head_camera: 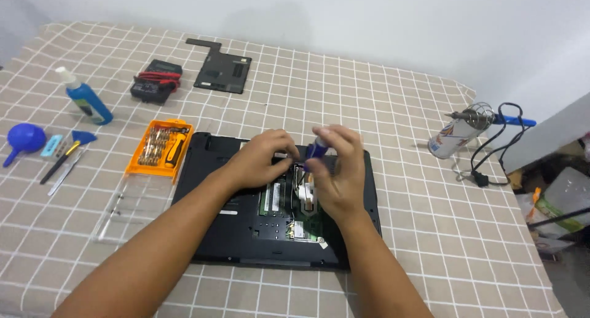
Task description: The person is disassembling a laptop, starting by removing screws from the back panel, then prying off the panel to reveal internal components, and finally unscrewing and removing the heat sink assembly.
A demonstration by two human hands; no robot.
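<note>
A table covered with a beige cloth (399, 97) in a white grid pattern carries everything. At its middle lies a black laptop (246, 244), underside up. Left of it sit an orange screwdriver-bit case (157, 151) and its clear lid (126, 210). Farther left — a blue squeeze bottle (88, 98), a blue air blower (24, 140), and a small brush (66, 153). Toward the back lie a black multimeter (155, 83) and a black panel cover (222, 69). At the right edge — a soldering iron (491, 117) on a can (447, 140).
</note>
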